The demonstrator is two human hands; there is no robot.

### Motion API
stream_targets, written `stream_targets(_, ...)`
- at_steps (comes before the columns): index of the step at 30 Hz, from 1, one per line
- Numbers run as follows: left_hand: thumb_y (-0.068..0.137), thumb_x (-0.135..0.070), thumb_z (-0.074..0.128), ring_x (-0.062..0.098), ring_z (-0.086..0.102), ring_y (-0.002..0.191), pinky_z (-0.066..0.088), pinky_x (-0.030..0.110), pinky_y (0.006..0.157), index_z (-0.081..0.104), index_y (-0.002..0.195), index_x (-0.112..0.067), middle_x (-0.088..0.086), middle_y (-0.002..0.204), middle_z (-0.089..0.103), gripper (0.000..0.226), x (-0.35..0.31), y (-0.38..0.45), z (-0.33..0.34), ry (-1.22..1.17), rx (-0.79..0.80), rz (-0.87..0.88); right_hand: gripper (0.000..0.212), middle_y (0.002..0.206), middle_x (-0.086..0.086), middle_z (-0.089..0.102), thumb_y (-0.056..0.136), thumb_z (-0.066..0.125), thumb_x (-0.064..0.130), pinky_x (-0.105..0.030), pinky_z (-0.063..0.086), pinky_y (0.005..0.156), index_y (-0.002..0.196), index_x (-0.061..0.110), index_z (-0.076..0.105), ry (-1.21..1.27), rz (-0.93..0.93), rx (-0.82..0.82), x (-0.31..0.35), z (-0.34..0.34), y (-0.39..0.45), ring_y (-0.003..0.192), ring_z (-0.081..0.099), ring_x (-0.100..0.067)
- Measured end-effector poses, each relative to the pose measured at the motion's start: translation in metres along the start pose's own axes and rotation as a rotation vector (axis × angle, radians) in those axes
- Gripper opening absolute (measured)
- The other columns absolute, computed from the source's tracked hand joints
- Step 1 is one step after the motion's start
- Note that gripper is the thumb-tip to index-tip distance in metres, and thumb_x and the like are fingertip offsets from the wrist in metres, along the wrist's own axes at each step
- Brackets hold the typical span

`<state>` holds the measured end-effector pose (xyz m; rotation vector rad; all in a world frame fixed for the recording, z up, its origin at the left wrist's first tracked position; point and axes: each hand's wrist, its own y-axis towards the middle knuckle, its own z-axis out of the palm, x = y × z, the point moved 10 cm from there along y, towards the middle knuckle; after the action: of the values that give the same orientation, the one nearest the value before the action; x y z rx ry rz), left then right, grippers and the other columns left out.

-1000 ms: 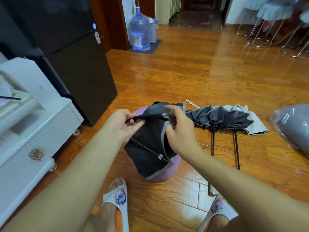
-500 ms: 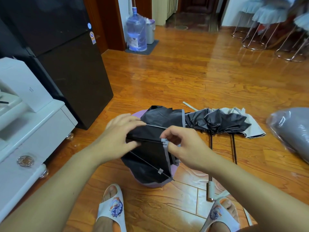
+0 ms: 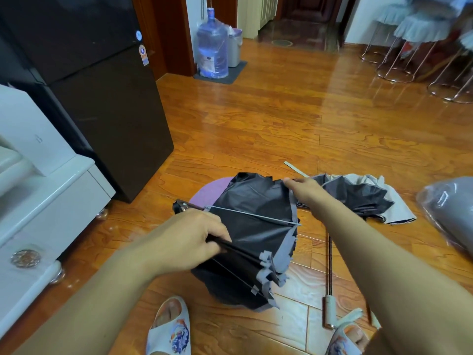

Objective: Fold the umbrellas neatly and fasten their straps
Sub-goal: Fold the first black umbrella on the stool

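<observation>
A half-collapsed umbrella (image 3: 253, 226), black inside with a purple outer side and grey hem, hangs in front of me above the floor. My left hand (image 3: 189, 242) grips its gathered ribs and folds near the shaft end. My right hand (image 3: 304, 190) pinches the upper edge of the canopy and holds that panel stretched out. A second umbrella (image 3: 363, 198), dark inside and beige outside, lies on the wooden floor to the right, its thin shaft and pale handle (image 3: 329, 311) pointing toward my right foot.
A black fridge (image 3: 89, 98) and a white cabinet (image 3: 46, 206) stand at the left. A grey plastic-wrapped bundle (image 3: 450, 211) lies at the right edge. A water jug (image 3: 212, 49) and stools (image 3: 409, 47) stand far back. My slippered feet (image 3: 170, 329) are below.
My right hand has moved up and away from my left hand, pulling a canopy panel out wide. My left hand now grips the bunched ribs lower down.
</observation>
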<state>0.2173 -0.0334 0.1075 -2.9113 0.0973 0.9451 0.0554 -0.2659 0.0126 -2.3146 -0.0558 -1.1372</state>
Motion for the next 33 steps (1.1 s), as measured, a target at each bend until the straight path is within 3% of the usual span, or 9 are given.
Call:
stream_targets(4, 0.078, -0.030, 0.063, -0.002, 0.062, 0.093, 0.052, 0.035, 0.083, 0.077, 0.092, -0.035, -0.023, 0.091, 0.067, 0.020, -0.003, -0.002, -0.002, 0.010, -0.003, 0.014, 0.017, 0.101, -0.009, 0.068, 0.095, 0.068, 0.025, -0.038, 0.048, 0.078, 0.093, 0.008, 0.066, 0.319, -0.032, -0.009, -0.011, 0.011, 0.010, 0.095, 0.063, -0.026)
stream_targets(8, 0.079, -0.032, 0.062, -0.005, 0.058, 0.098, 0.049, 0.033, 0.090, 0.077, 0.093, -0.034, -0.024, 0.092, 0.066, 0.021, -0.008, -0.003, -0.001, 0.037, -0.004, 0.004, 0.020, 0.091, -0.009, 0.065, 0.093, 0.072, 0.028, -0.033, 0.043, 0.063, 0.099, 0.011, 0.064, 0.277, -0.108, -0.143, 0.003, -0.006, 0.008, 0.077, 0.056, -0.024)
stream_targets(11, 0.082, -0.029, 0.065, -0.002, 0.058, 0.100, 0.048, 0.033, 0.092, 0.077, 0.095, -0.034, -0.022, 0.095, 0.066, 0.018, -0.008, -0.004, 0.003, 0.060, 0.012, -0.010, 0.025, 0.096, -0.005, 0.066, 0.091, 0.073, 0.030, -0.028, 0.046, 0.060, 0.107, 0.011, 0.067, 0.118, -0.167, -0.139, 0.010, -0.003, 0.000, 0.082, 0.059, -0.019)
stream_targets(17, 0.084, -0.022, 0.068, -0.003, 0.057, 0.100, 0.048, 0.034, 0.093, 0.077, 0.096, -0.034, -0.022, 0.096, 0.064, 0.019, -0.011, -0.008, 0.006, 0.084, 0.037, -0.035, 0.018, 0.090, -0.006, 0.067, 0.093, 0.069, 0.022, -0.040, 0.054, 0.078, 0.104, 0.007, 0.067, -0.106, -0.276, -0.165, 0.023, -0.007, -0.009, 0.091, 0.066, -0.029)
stream_targets(21, 0.079, -0.025, 0.065, -0.003, 0.058, 0.100, 0.048, 0.032, 0.093, 0.076, 0.096, -0.033, -0.021, 0.096, 0.066, 0.022, -0.016, -0.010, 0.006, 0.075, 0.029, -0.018, 0.038, 0.128, -0.009, 0.063, 0.096, 0.064, 0.028, -0.045, 0.043, 0.106, 0.130, 0.011, 0.061, -0.219, -0.305, -0.157, 0.023, 0.001, -0.004, 0.123, 0.056, -0.030)
stream_targets(23, 0.080, -0.022, 0.067, -0.003, 0.058, 0.101, 0.047, 0.032, 0.094, 0.077, 0.096, -0.032, -0.020, 0.096, 0.066, 0.022, -0.014, -0.011, 0.007, 0.077, 0.031, -0.017, 0.033, 0.127, -0.010, 0.066, 0.097, 0.063, 0.029, -0.042, 0.045, 0.103, 0.126, 0.013, 0.066, -0.260, -0.296, -0.136, 0.019, 0.005, 0.001, 0.122, 0.058, -0.031)
stream_targets(27, 0.081, -0.017, 0.069, -0.002, 0.053, 0.102, 0.043, 0.027, 0.095, 0.078, 0.094, -0.030, -0.018, 0.099, 0.064, 0.021, -0.015, -0.011, 0.003, 0.080, -0.024, 0.011, 0.015, 0.099, -0.012, 0.072, 0.092, 0.068, 0.026, -0.040, 0.050, 0.088, 0.093, 0.012, 0.074, -0.331, -0.364, -0.260, 0.035, -0.003, -0.006, 0.106, 0.063, -0.035)
stream_targets(30, 0.086, -0.018, 0.068, -0.003, 0.035, 0.124, 0.032, 0.022, 0.104, 0.078, 0.096, -0.032, -0.018, 0.128, 0.050, 0.020, -0.016, -0.011, -0.004, 0.127, -0.107, 0.012, 0.011, 0.095, -0.003, 0.073, 0.089, 0.066, 0.013, -0.040, 0.050, 0.087, 0.078, 0.013, 0.066, -0.124, -0.432, -0.263, 0.065, -0.014, -0.035, 0.105, 0.064, -0.032)
stream_targets(33, 0.085, -0.018, 0.066, 0.008, 0.001, 0.151, 0.019, 0.041, 0.121, 0.077, 0.096, -0.037, -0.012, 0.163, 0.018, 0.024, -0.012, -0.008, -0.012, 0.174, -0.206, -0.030, 0.009, 0.098, 0.006, 0.077, 0.090, 0.063, 0.002, -0.038, 0.055, 0.085, 0.081, 0.004, 0.065, 0.183, -0.543, -0.054, 0.094, -0.009, -0.093, 0.100, 0.069, -0.019)
